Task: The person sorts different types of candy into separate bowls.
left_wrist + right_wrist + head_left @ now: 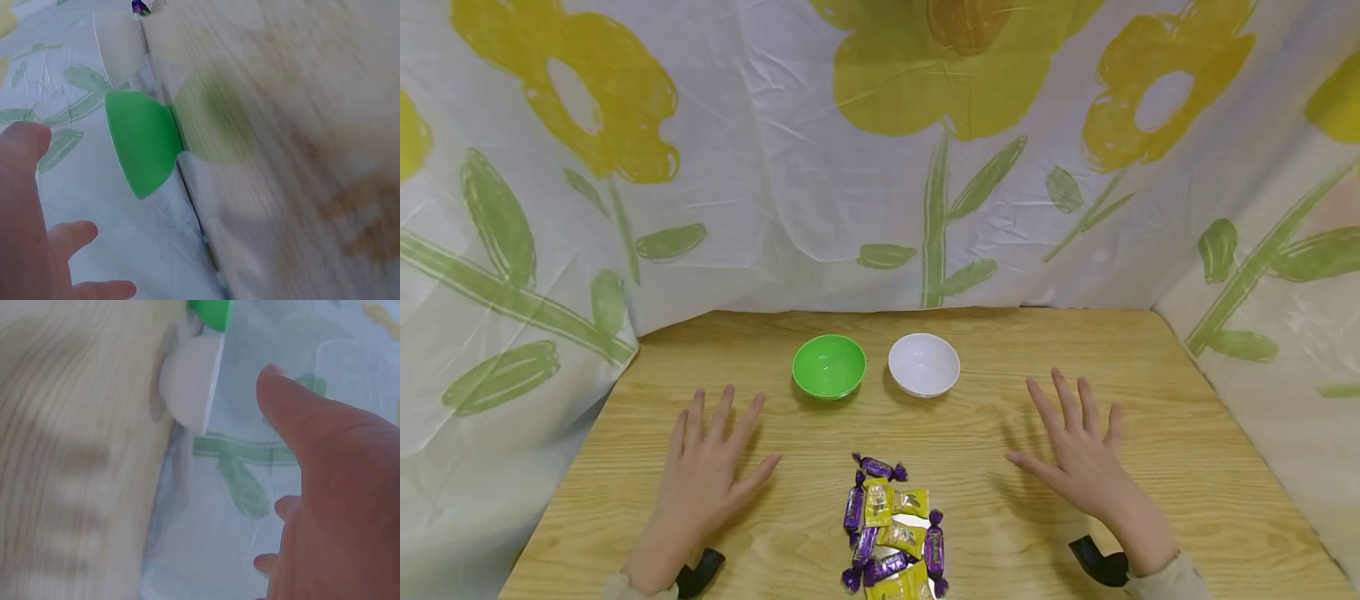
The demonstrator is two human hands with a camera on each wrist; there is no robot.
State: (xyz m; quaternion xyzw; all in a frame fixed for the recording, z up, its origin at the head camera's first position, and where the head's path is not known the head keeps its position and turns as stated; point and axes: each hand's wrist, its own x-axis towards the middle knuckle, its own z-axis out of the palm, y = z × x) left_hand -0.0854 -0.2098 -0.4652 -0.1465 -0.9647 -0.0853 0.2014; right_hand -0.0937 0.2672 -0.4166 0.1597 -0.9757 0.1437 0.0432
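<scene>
My left hand point(703, 479) hovers over the left side of the wooden table with its fingers spread, holding nothing. On the other side, my right hand point(1086, 467) is likewise spread in the air and holds nothing. A green bowl point(829, 367) stands upright toward the back, beside a white bowl point(924, 365). Nearer the front, between the hands, lies a pile of candies: purple-wrapped candies point(853, 504) and yellow-wrapped candies point(877, 502). In the left wrist view the green bowl point(144, 144) shows beyond the fingers; the white bowl point(194, 384) shows in the right wrist view.
Behind the wooden table point(737, 433) and along both its sides hangs a white cloth point(790, 167) printed with yellow flowers. Black straps point(1101, 565) are at the wrists. Under the candies a bright white patch point(910, 521) shows through.
</scene>
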